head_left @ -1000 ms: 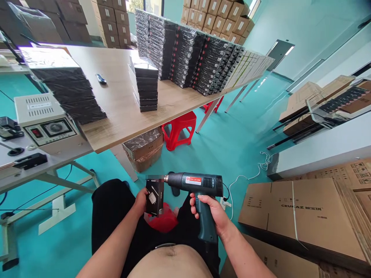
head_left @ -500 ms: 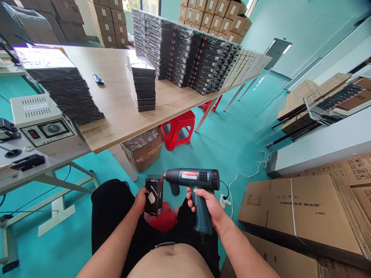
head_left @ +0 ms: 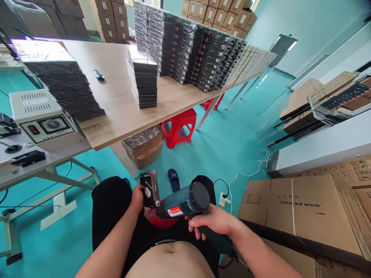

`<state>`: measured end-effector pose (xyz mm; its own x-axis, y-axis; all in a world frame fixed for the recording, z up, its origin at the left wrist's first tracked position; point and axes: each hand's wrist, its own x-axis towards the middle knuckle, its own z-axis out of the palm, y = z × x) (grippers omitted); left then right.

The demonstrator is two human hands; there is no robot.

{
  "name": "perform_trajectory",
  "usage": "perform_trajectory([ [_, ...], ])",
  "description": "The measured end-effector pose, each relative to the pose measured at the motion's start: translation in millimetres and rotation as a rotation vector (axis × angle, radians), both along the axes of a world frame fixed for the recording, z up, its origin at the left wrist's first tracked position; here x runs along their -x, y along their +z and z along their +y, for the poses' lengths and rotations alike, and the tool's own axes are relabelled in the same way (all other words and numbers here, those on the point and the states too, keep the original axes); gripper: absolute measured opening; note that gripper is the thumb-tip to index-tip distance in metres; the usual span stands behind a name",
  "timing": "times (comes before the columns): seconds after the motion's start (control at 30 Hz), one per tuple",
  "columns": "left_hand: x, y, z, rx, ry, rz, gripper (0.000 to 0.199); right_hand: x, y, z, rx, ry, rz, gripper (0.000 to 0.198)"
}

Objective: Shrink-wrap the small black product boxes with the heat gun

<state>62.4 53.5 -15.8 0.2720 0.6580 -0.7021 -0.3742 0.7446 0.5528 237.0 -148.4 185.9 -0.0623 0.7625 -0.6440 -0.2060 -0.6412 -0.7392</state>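
Observation:
My left hand point(head_left: 138, 197) grips a small black product box point(head_left: 148, 189) by its left side, above my lap. A pale charger and cable are printed on its front. In my right hand point(head_left: 209, 221) is a dark teal heat gun point(head_left: 182, 202), its fingers wrapped round the handle. The nozzle points left, close to the lower right edge of the box; whether they touch I cannot tell. Part of a red stool point(head_left: 162, 221) shows between my legs, beneath the box and gun.
Stacks of film-wrapped black boxes point(head_left: 185, 50) and a shorter stack point(head_left: 147, 85) stand on the wooden table point(head_left: 113, 116). A control unit point(head_left: 49, 123) is at left. Cartons point(head_left: 284, 208) lie at right. A red stool point(head_left: 179, 129), slipper point(head_left: 173, 178) and power socket point(head_left: 223, 200) are on the floor.
The heat gun has swung lower and tilted, its rear now turned up towards me and its nozzle dropping from the box's top to its lower right. The box has shifted slightly left and up.

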Motion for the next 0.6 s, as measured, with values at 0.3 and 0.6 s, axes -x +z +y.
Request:
perform_trajectory([
  [0.3, 1, -13.6, 7, -0.080, 0.077, 0.011, 0.016, 5, -1, 24, -0.084, -0.184, -0.060, 0.026],
  [0.6, 1, -15.3, 8, -0.088, 0.177, -0.010, 0.013, 9, -4, -10, -0.012, -0.149, -0.027, 0.028],
])
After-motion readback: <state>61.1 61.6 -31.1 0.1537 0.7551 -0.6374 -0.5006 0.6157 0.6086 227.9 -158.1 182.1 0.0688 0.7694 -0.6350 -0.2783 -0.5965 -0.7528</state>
